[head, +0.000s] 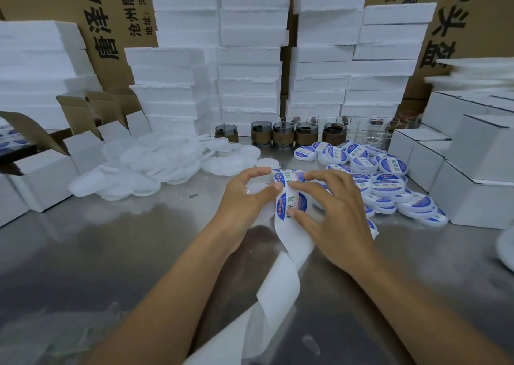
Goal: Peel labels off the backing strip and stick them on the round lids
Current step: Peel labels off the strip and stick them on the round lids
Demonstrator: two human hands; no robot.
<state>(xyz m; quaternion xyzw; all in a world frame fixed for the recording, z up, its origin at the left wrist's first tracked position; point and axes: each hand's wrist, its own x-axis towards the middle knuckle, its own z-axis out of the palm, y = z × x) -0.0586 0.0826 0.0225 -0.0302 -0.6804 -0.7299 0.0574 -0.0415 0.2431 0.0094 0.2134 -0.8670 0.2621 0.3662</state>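
backing strip (279,295) trails from hands (243,200) (336,214) between blank lids (144,167) and labelled lids (389,182)

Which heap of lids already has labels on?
The right heap, its lids showing blue labels; the left heap is bare frosted white.

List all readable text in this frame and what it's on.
"唐泽A": large black print, brown cardboard box at left.
"沧州唐泽": smaller print, same box.
"地址:河北": beside it, same box.
"头盔": brown cardboard box at right.
Too blurred to read: round blue-and-white labels on the white backing strip and white round lids.
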